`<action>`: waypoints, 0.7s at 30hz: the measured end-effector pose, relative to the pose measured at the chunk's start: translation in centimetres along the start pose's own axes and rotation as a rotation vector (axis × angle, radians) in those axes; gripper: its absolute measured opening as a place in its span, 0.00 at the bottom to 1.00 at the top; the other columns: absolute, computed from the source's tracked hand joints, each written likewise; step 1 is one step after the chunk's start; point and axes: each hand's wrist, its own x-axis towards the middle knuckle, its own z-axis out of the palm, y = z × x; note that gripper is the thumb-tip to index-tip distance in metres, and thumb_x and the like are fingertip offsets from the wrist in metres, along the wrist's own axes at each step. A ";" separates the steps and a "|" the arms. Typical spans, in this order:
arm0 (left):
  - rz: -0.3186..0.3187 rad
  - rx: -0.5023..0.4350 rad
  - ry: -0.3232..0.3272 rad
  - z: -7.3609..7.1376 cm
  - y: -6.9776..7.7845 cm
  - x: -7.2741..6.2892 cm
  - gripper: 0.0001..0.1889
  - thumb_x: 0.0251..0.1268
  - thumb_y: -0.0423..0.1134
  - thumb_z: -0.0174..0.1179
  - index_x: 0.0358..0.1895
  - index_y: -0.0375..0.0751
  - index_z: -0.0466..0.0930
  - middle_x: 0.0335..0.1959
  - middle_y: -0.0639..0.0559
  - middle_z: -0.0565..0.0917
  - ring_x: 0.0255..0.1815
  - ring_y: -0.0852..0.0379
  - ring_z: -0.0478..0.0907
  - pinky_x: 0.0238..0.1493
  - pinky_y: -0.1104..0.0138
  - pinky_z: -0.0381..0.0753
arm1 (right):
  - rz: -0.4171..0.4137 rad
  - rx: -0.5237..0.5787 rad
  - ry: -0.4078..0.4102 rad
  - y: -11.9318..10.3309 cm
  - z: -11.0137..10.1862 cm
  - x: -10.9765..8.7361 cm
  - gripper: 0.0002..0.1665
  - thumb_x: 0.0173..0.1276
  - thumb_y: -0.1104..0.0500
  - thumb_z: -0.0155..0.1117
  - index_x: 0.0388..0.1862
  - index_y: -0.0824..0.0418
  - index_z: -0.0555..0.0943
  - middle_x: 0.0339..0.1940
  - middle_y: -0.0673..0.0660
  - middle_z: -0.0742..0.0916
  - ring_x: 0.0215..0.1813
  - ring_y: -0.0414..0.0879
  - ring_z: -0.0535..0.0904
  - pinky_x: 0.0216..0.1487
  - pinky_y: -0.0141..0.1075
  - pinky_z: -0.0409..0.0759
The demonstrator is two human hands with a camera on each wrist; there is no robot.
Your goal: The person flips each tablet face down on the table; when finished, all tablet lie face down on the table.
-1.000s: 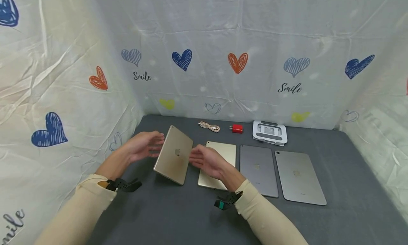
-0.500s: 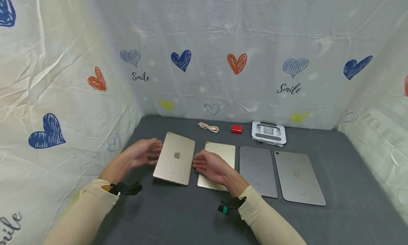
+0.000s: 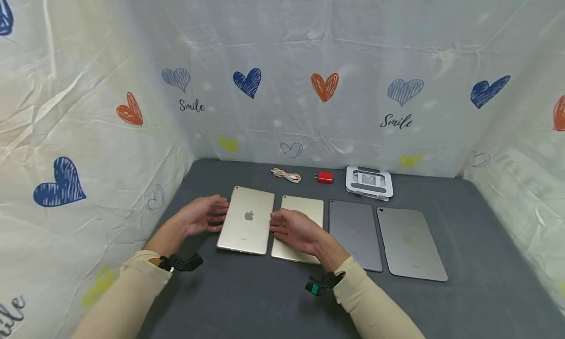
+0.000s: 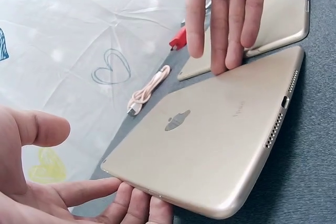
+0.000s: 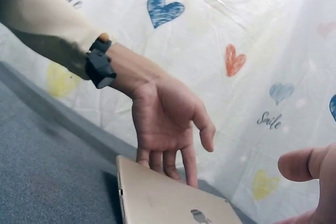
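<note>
A gold tablet [image 3: 247, 231] with a logo on its back lies nearly flat, back up, between my two hands. My left hand [image 3: 203, 216] is at its left edge. In the left wrist view, the straight left fingers [image 4: 139, 203] touch the tablet's side, with the thumb raised away. At the opposite edge, my right hand [image 3: 300, 231] has its fingers extended, their tips right at the tablet's rim in the left wrist view. Partly hidden under the right hand is a second gold tablet [image 3: 309, 209]. The right wrist view shows the left palm facing the tablet [image 5: 163, 198].
To the right lie a dark grey tablet [image 3: 355, 226] and a silver-grey tablet [image 3: 410, 241], both back up. A coiled cable [image 3: 286, 175], a red charger plug [image 3: 325, 177] and a folded white-and-grey stand [image 3: 369, 182] sit along the back, by the heart-printed cloth [image 3: 291, 103].
The tablet between my hands has gone from steeply tilted to nearly flat beside the second gold tablet. Both hands have lowered slightly, and the right has shifted a little to the right.
</note>
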 end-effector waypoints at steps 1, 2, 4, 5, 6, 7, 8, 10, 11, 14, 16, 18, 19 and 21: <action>0.003 0.008 -0.001 0.1 -0.1 0.1 0.20 0.83 0.44 0.52 0.66 0.34 0.75 0.70 0.41 0.73 0.64 0.45 0.73 0.58 0.54 0.83 | -0.004 -0.008 -0.004 0.0 0.0 0.0 0.44 0.86 0.52 0.53 0.88 0.74 0.51 0.90 0.74 0.59 0.92 0.68 0.52 0.93 0.55 0.54; 0.011 0.022 -0.005 0.1 -0.3 0.2 0.20 0.84 0.44 0.51 0.66 0.33 0.74 0.71 0.39 0.72 0.65 0.44 0.73 0.59 0.53 0.83 | -0.008 -0.015 -0.007 0.0 -0.1 -0.1 0.44 0.86 0.52 0.52 0.88 0.74 0.51 0.90 0.74 0.59 0.92 0.67 0.51 0.93 0.55 0.54; 0.022 0.047 -0.004 0.3 -0.6 0.3 0.21 0.84 0.43 0.50 0.66 0.32 0.74 0.72 0.37 0.72 0.66 0.43 0.73 0.61 0.53 0.83 | -0.013 -0.025 -0.017 0.1 -0.1 -0.1 0.44 0.87 0.53 0.51 0.88 0.74 0.50 0.90 0.74 0.58 0.92 0.67 0.51 0.93 0.55 0.53; 0.027 0.062 0.002 0.5 -0.8 0.3 0.21 0.84 0.43 0.50 0.66 0.32 0.74 0.72 0.37 0.72 0.66 0.43 0.74 0.61 0.53 0.83 | -0.017 -0.033 -0.022 0.1 -0.1 -0.2 0.44 0.87 0.53 0.51 0.88 0.74 0.50 0.90 0.74 0.57 0.92 0.67 0.51 0.93 0.55 0.53; 0.036 0.080 0.004 0.6 -1.0 0.2 0.21 0.85 0.43 0.49 0.67 0.30 0.74 0.72 0.36 0.72 0.66 0.42 0.74 0.61 0.53 0.83 | -0.019 -0.036 -0.027 0.2 -0.1 -0.2 0.44 0.87 0.53 0.51 0.88 0.74 0.49 0.91 0.73 0.57 0.92 0.67 0.50 0.93 0.55 0.53; 0.047 0.103 0.008 0.8 -1.1 0.2 0.22 0.85 0.43 0.48 0.68 0.29 0.73 0.72 0.35 0.73 0.66 0.42 0.75 0.61 0.53 0.83 | -0.022 -0.042 -0.032 0.2 -0.1 -0.3 0.44 0.87 0.53 0.50 0.89 0.74 0.49 0.91 0.73 0.56 0.92 0.66 0.50 0.93 0.54 0.53; 0.060 0.131 0.017 0.9 -1.3 0.0 0.23 0.86 0.43 0.47 0.69 0.27 0.73 0.72 0.34 0.73 0.66 0.41 0.75 0.61 0.52 0.84 | -0.026 -0.047 -0.036 0.2 -0.1 -0.3 0.44 0.87 0.53 0.50 0.89 0.74 0.49 0.91 0.73 0.56 0.92 0.66 0.50 0.93 0.54 0.53; 0.092 0.198 0.039 1.3 -1.6 -0.2 0.25 0.87 0.42 0.46 0.72 0.25 0.72 0.72 0.31 0.73 0.67 0.39 0.77 0.62 0.51 0.86 | -0.032 -0.055 -0.043 0.3 0.0 -0.4 0.44 0.88 0.53 0.50 0.89 0.74 0.48 0.91 0.72 0.55 0.92 0.66 0.49 0.93 0.54 0.53; 0.114 0.247 0.050 1.6 -1.7 -0.4 0.26 0.88 0.43 0.46 0.74 0.24 0.72 0.73 0.29 0.73 0.68 0.37 0.78 0.63 0.50 0.86 | -0.035 -0.057 -0.045 0.3 0.0 -0.5 0.44 0.88 0.53 0.50 0.89 0.74 0.48 0.91 0.72 0.55 0.93 0.66 0.49 0.93 0.54 0.53; 0.171 0.402 0.102 2.1 -1.9 -0.9 0.30 0.89 0.44 0.48 0.78 0.22 0.68 0.78 0.25 0.72 0.73 0.33 0.78 0.67 0.48 0.87 | -0.044 -0.063 -0.050 0.2 0.1 -0.6 0.43 0.89 0.53 0.49 0.89 0.75 0.49 0.91 0.72 0.55 0.92 0.66 0.49 0.93 0.54 0.54; 0.204 0.472 0.129 2.3 -2.0 -1.1 0.31 0.89 0.44 0.50 0.81 0.23 0.65 0.80 0.25 0.70 0.76 0.31 0.76 0.70 0.46 0.86 | -0.061 -0.066 -0.056 0.1 0.1 -0.7 0.42 0.88 0.54 0.49 0.88 0.75 0.50 0.92 0.72 0.55 0.92 0.66 0.50 0.92 0.54 0.54; 0.222 0.497 0.151 2.3 -2.1 -1.2 0.32 0.88 0.45 0.51 0.82 0.25 0.65 0.80 0.26 0.70 0.75 0.30 0.77 0.71 0.45 0.85 | -0.100 -0.067 -0.062 -0.1 0.0 -1.0 0.41 0.88 0.55 0.49 0.88 0.76 0.51 0.91 0.72 0.55 0.92 0.66 0.50 0.92 0.55 0.54; 0.231 0.500 0.156 2.2 -2.2 -1.3 0.31 0.89 0.45 0.51 0.82 0.25 0.65 0.80 0.26 0.71 0.75 0.30 0.77 0.71 0.45 0.85 | -0.122 -0.062 -0.067 -0.1 -0.1 -1.2 0.41 0.88 0.56 0.49 0.88 0.76 0.52 0.91 0.72 0.56 0.92 0.66 0.50 0.92 0.55 0.55; 0.246 0.496 0.153 1.9 -2.4 -1.4 0.30 0.89 0.45 0.51 0.82 0.26 0.66 0.79 0.26 0.72 0.74 0.29 0.78 0.71 0.44 0.85 | -0.173 -0.046 -0.075 -0.2 -0.6 -1.8 0.40 0.86 0.58 0.49 0.87 0.77 0.54 0.91 0.73 0.57 0.91 0.67 0.52 0.91 0.56 0.56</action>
